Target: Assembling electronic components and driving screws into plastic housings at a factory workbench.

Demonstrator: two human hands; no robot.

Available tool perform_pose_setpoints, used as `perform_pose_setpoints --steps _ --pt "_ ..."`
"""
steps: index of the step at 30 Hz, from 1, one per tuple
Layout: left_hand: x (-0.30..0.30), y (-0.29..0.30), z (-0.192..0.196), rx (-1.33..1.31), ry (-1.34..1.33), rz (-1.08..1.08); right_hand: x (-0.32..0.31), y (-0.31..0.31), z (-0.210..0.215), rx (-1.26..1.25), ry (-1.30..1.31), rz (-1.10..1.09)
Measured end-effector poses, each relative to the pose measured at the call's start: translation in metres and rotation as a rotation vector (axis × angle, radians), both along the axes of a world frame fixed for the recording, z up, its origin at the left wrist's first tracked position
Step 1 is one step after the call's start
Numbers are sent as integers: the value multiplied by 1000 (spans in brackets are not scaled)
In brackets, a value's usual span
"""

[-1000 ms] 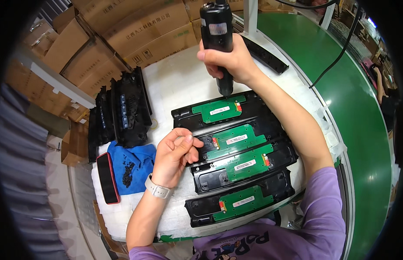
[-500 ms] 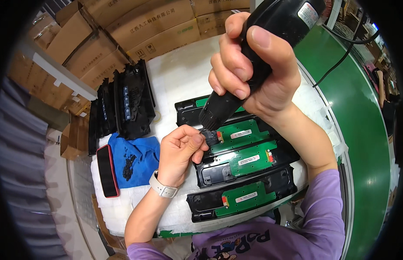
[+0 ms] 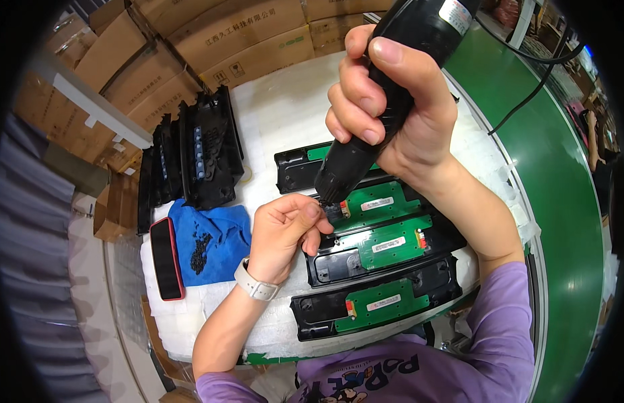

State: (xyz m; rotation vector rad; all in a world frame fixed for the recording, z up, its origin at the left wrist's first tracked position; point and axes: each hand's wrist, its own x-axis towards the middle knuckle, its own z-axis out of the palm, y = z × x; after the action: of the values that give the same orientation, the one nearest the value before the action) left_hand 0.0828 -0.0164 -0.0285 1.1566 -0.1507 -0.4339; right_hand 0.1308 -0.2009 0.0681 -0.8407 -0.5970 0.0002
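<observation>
My right hand [image 3: 409, 101] is wrapped round a black electric screwdriver [image 3: 349, 161], which slants down to the left. Its nose reaches the left end of a black plastic housing carrying a green circuit board [image 3: 386, 212], the second from the far side. There my left hand [image 3: 285, 232] has thumb and index finger pinched together right beside the nose. What they hold, if anything, is hidden, as is the screwdriver's bit. Similar housings with boards lie nearer me, one in the middle [image 3: 335, 266] and one at the front [image 3: 318, 316]; another [image 3: 295, 176] lies behind.
Left of my hand, a blue cloth [image 3: 224, 235] bears a pile of small black screws [image 3: 200, 254]. A phone in a red case [image 3: 165, 258] lies beside it. Black plastic housings [image 3: 214, 151] stand at the far left. Cardboard boxes [image 3: 258, 40] line the back; a black cable [image 3: 526, 101] hangs right.
The view has shifted slightly. My left fingers and the screwdriver's nose have moved a little to the right, staying together at the same housing's left end.
</observation>
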Motion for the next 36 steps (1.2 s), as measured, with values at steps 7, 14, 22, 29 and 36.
perform_pose_setpoints --steps 7,14,22,29,36 --pt "7 -1 6 163 -131 97 32 -3 -2 -118 49 -29" --pt "26 11 11 25 6 216 82 -1 -23 -325 -61 -226" --pt "39 11 15 -4 31 178 91 3 -33 -347 -62 -251" --pt "37 14 11 126 71 195 93 4 -34 -377 -90 -252" --pt "39 18 12 100 100 30 98 7 -36 -379 -60 -156"
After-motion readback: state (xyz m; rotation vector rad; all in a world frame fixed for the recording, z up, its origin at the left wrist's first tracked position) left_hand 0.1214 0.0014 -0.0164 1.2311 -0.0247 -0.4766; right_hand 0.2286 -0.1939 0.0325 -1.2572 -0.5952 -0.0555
